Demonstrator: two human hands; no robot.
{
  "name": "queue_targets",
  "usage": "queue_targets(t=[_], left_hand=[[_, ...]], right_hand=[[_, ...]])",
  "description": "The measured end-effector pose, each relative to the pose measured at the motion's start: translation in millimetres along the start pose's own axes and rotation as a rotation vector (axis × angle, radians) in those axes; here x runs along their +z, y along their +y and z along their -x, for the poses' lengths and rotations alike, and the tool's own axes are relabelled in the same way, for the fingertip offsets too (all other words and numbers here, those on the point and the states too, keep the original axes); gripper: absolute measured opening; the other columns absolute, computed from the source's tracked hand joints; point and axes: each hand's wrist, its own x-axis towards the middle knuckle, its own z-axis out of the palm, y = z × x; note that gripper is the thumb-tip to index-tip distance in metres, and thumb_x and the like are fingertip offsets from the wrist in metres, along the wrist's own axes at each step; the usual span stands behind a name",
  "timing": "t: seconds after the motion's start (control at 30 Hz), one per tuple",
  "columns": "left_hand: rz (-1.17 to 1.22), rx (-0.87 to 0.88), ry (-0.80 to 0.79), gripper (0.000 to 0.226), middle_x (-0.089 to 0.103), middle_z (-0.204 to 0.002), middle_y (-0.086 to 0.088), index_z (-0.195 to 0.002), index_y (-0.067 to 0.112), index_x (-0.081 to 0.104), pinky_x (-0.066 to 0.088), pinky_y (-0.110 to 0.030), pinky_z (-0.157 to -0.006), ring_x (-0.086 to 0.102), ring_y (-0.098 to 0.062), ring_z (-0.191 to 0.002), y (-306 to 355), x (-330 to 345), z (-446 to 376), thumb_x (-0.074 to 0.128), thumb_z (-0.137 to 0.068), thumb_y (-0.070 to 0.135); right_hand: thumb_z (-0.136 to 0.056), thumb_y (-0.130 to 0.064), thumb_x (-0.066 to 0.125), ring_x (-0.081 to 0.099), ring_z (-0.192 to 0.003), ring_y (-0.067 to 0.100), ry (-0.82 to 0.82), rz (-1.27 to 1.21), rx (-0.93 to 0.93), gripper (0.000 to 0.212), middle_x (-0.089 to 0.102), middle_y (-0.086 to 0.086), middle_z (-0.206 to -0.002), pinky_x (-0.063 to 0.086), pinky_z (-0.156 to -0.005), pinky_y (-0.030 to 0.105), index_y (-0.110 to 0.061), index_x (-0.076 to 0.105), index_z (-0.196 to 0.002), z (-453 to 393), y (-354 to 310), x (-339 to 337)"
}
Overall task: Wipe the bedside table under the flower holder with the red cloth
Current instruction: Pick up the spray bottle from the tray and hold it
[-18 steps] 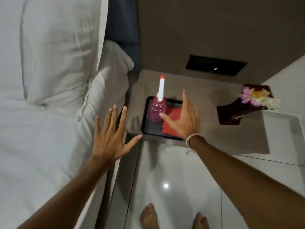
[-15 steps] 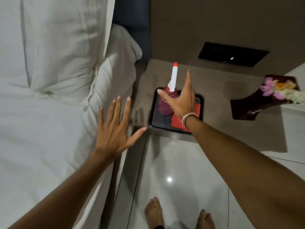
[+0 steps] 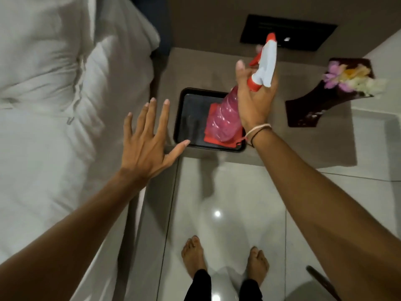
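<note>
My right hand grips the neck of a pink spray bottle with a white and red trigger head, lifted and tilted above the black tray. The red cloth lies in the tray's right half, mostly hidden behind the bottle. The dark flower holder with pink, yellow and white flowers stands on the right part of the brown bedside table. My left hand hovers with fingers spread over the bed's edge, left of the tray, holding nothing.
A bed with white sheets and pillows fills the left side. A dark switch panel sits on the wall behind the table. Glossy white floor tiles and my bare feet are below. A white ledge borders the table's right.
My right hand has closed on the spray bottle and lifted it off the tray, tilting it. My left hand stays spread beside the tray.
</note>
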Motion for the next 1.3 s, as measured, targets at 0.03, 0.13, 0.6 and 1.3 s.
queue_targets(t=[0.03,0.13,0.6,1.3], left_hand=[[-0.003,0.015,-0.012,0.099,0.02,-0.17,-0.018,-0.164,0.021,0.006,0.019,-0.06,-0.124,0.027,-0.033,-0.156,11.9,-0.3,-3.2,0.021,-0.088,0.082],[-0.009,0.088,-0.023,0.096,0.027,-0.168,-0.02,-0.163,0.019,0.012,0.026,-0.062,-0.121,0.035,-0.035,-0.152,58.0,5.5,-9.1,0.028,-0.09,0.078],[0.012,0.246,-0.114,0.099,0.015,-0.172,-0.017,-0.163,0.013,0.013,0.021,-0.061,-0.123,0.032,-0.038,-0.153,214.9,30.0,18.5,0.02,-0.087,0.077],[-0.014,0.11,-0.123,0.098,0.025,-0.168,-0.02,-0.161,0.008,0.015,0.032,-0.063,-0.118,0.042,-0.037,-0.148,125.8,33.3,32.0,0.021,-0.091,0.076]], right_hand=[[-0.093,-0.016,0.072,0.064,-0.092,-0.002,-0.005,0.009,0.004,0.05,0.062,-0.019,-0.106,0.052,-0.086,0.013,-0.008,0.052,-0.137,4.2,0.9,-20.2],[-0.09,-0.019,0.076,0.064,-0.094,0.009,0.005,0.074,0.063,0.04,0.067,0.003,-0.108,0.054,-0.089,0.026,-0.01,0.06,-0.126,26.1,16.1,-89.7],[-0.073,-0.054,0.085,0.056,-0.055,0.008,0.158,0.394,0.35,0.042,0.054,-0.008,-0.058,0.049,-0.058,0.01,-0.023,0.057,-0.071,110.2,102.8,-261.1],[-0.082,-0.048,0.08,0.069,-0.07,0.008,0.011,0.35,0.233,0.054,0.066,-0.017,-0.072,0.06,-0.069,0.016,-0.021,0.06,-0.125,151.7,80.6,-180.1]])
